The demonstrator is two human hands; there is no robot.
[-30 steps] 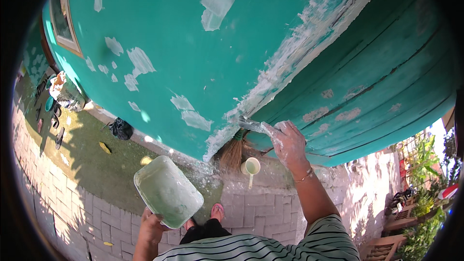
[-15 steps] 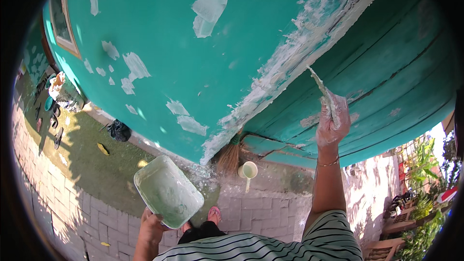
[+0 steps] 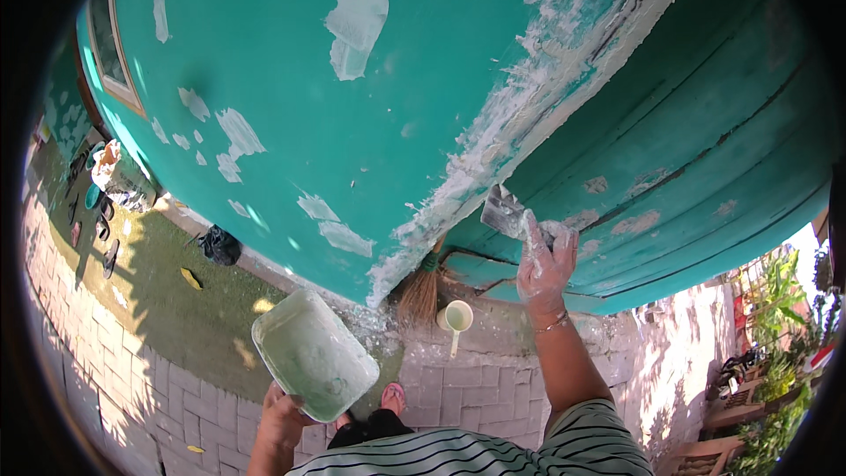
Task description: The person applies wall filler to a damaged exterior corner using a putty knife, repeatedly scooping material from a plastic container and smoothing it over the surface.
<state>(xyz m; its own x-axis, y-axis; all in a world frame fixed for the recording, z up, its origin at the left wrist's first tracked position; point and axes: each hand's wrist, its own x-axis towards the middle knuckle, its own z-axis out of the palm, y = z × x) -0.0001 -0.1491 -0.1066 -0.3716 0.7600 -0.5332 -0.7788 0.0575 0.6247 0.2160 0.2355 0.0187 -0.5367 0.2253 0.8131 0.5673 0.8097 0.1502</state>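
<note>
My right hand (image 3: 546,266), coated in white paste, grips a putty knife (image 3: 503,211). The flat blade is at the lower part of the wall's corner edge (image 3: 529,115), which carries a rough white band of filler; whether it touches cannot be told. Low on the left, my left hand (image 3: 284,414) holds a pale green rectangular tub (image 3: 315,354) by its near rim. White residue smears the tub's inside. The teal wall (image 3: 264,62) on the left bears several white patches, and the grooved teal side (image 3: 687,176) recedes to the right.
Below the corner a straw broom (image 3: 419,298) leans beside a cream dipper (image 3: 456,316) on the ground. A black plastic bag (image 3: 218,245) lies against the wall base. Sandals (image 3: 110,257) and a sack (image 3: 119,172) are at the far left, wooden seats (image 3: 736,414) at the right.
My right hand has come down and left along the corner, and the putty knife's broad blade face now shows. The tub has shifted slightly to the right and down in view.
</note>
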